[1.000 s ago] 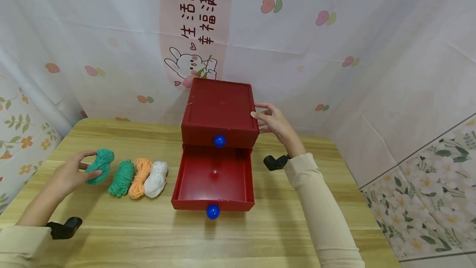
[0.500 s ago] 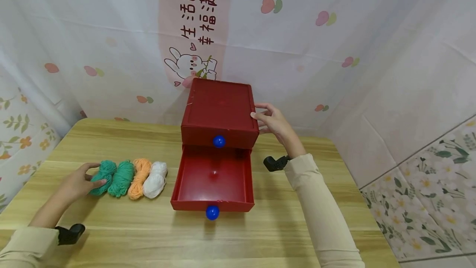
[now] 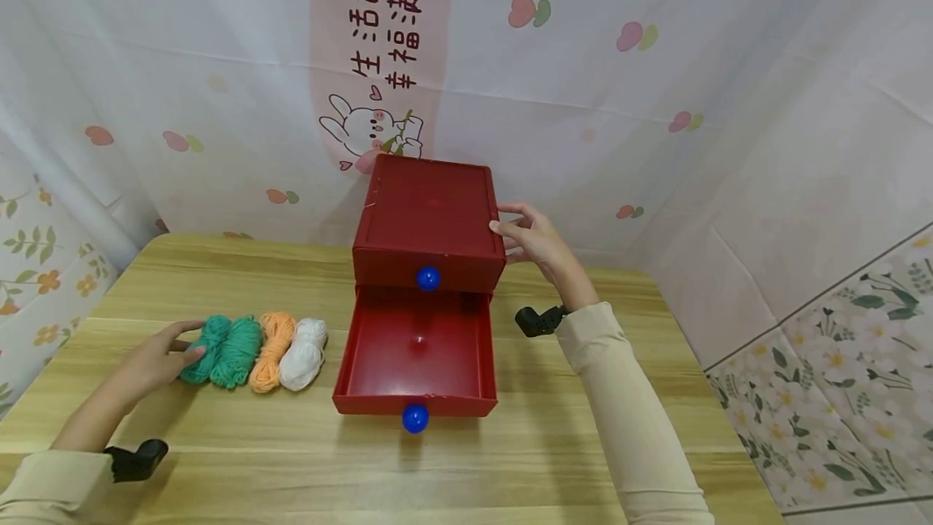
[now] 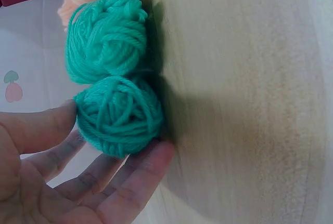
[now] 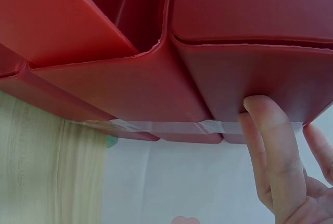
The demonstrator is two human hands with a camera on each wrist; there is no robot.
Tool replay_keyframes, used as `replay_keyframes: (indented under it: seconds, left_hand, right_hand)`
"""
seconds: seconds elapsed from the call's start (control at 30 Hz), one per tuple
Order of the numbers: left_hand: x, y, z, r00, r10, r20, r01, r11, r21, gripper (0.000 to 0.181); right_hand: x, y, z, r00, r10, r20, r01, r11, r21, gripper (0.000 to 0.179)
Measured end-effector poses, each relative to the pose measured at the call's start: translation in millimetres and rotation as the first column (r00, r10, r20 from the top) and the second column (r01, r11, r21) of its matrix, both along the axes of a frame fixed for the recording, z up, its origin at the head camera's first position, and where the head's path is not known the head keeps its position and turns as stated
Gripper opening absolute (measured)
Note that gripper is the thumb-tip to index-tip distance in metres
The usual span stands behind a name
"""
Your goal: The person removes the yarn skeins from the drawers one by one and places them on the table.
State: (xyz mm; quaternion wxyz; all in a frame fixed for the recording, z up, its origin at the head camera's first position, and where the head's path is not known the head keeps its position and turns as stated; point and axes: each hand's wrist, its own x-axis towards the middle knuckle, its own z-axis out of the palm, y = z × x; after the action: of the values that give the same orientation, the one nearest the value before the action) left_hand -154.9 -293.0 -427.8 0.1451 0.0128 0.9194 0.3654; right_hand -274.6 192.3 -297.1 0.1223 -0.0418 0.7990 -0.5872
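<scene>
In the head view my left hand (image 3: 156, 359) is at the left of the table, its thumb and fingers holding a green yarn skein (image 4: 119, 115). That skein touches a second green yarn skein (image 3: 238, 351). An orange skein (image 3: 273, 353) and a white skein (image 3: 304, 355) complete the row. My right hand (image 3: 538, 241) rests on the right side of a red drawer cabinet (image 3: 433, 209), thumb at the top edge. In the right wrist view its extended fingers (image 5: 273, 141) press the side wall. The lower drawer (image 3: 415, 359) is pulled out with nothing in it.
Blue round knobs mark the upper drawer (image 3: 394, 266) and the lower one. A patterned curtain (image 3: 583, 104) hangs behind the wooden table (image 3: 291, 468). Clear tape (image 5: 177, 127) runs along the cabinet's side.
My left hand has brought the green skein down and rightward, against the other green skein. The right hand has stayed at the cabinet.
</scene>
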Motion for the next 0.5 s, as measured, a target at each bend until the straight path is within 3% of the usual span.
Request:
replay_keyframes:
  seconds: [0.5]
  left_hand:
    - [-1.5, -5.6, -0.2, 1.000, -0.021, 0.009, 0.021, 1.000, 0.013, 0.057]
  right_hand:
    - [0.4, -0.4, 0.6, 1.000, -0.006, 0.003, 0.006, 1.000, 0.008, 0.051]
